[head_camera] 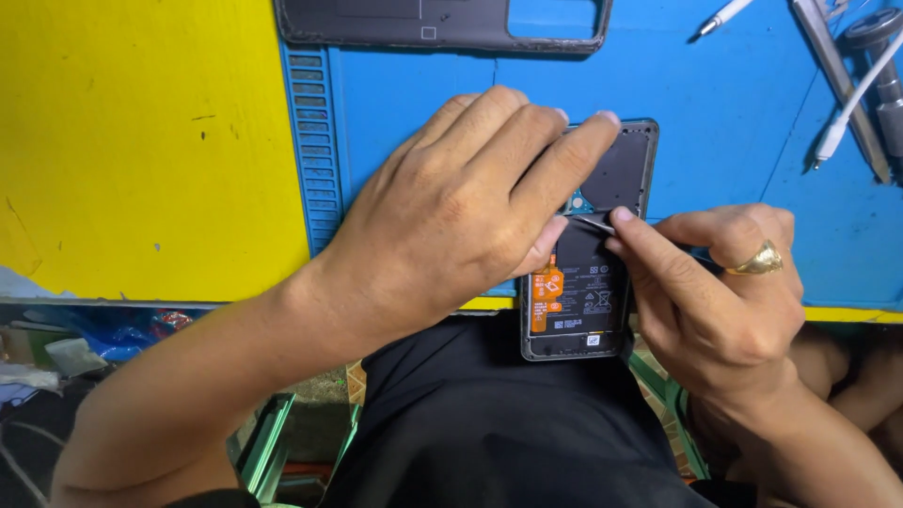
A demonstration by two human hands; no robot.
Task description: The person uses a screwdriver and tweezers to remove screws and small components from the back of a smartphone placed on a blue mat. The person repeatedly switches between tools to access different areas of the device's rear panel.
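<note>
The opened dark-grey smartphone with its back cover off (588,273) lies under both my hands, long axis running away from me, near end hanging past the table edge above my lap. My left hand (451,207) spreads over its left side, fingers pressing the top end — holding nothing else. My right hand (715,301), just right of the phone, pinches thin metal tweezers (594,223), tips at the phone's middle. Beyond the phone, on the blue rubber work mat (715,103), sits a detached dark back cover (442,23).
</note>
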